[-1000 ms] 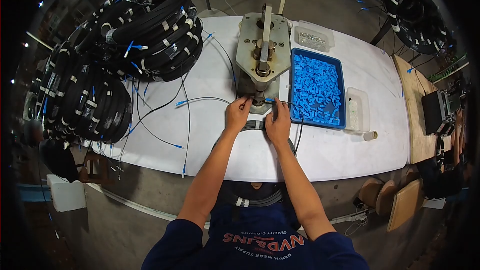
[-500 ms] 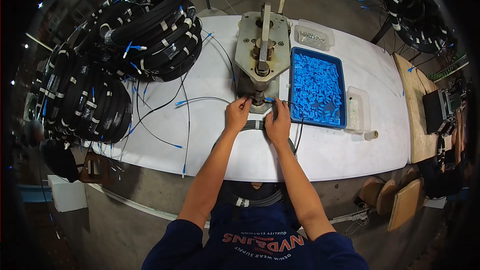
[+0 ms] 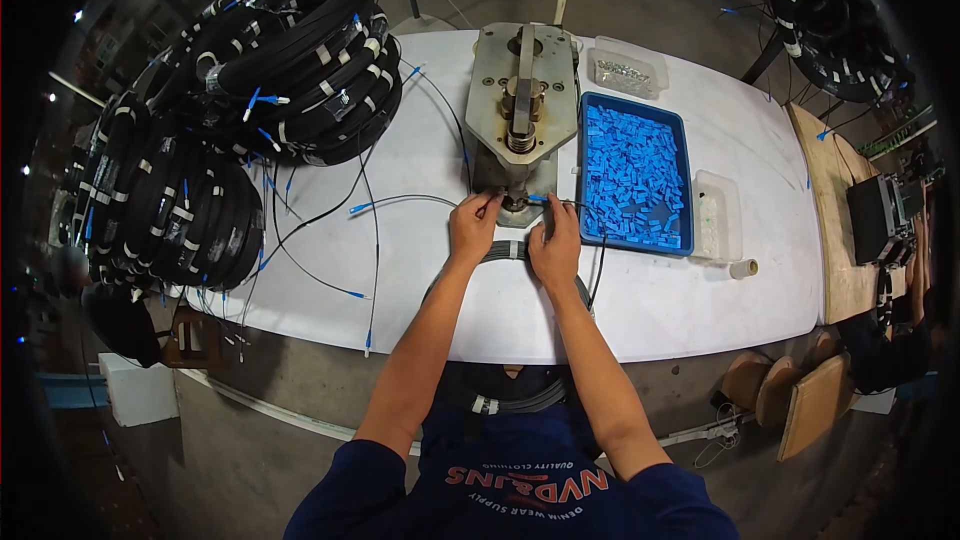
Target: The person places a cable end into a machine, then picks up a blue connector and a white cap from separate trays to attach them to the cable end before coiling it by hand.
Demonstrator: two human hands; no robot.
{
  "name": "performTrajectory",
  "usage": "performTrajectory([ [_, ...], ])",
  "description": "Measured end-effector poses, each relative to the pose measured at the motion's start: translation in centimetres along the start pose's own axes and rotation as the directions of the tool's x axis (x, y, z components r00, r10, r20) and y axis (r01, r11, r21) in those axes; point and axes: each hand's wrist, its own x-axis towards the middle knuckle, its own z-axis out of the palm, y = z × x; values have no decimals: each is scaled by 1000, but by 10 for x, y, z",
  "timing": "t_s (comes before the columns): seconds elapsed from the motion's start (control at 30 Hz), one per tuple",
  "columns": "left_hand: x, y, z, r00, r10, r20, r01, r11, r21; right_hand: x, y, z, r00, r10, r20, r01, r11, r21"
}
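Note:
My left hand is closed in a pinch at the left of the base of a metal bench press. A black cable with a blue connector on its far end runs into its fingers. Opposite it, my right hand pinches a black cable close behind its blue connector, which points into the press. The exact fingertip contact is too small to make out. A coil of cable, bound with a white band, lies below the hands and is partly hidden by my forearms.
Right of the press stands a blue tray of small blue parts. Clear plastic boxes and a small roll are nearby. Black cable coils are stacked at left. Loose blue-tipped cables cross the white table.
The bar on top of the press has shifted toward me, and a spring below it now shows. Both hands stay nearly where they were, still pinching at the press.

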Motion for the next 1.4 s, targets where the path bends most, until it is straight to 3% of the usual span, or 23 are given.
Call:
performTrajectory([
  [0.3, 1, 1, 1, 1000, -15, 0, 15, 1000, -8, 0, -2, -1, 1000, -11, -6, 11, 1000, -11],
  [0.37, 2, 2, 1, 997, -79, 25, 79, 997, 6, 0, -1, -1, 1000, -15, -5, 15, 1000, -15],
  [1.4, 4, 5, -1, 998, -64, 22, 64, 998, 16, 0, -1, 0, 999, 24, 39, -21, 998, -60],
])
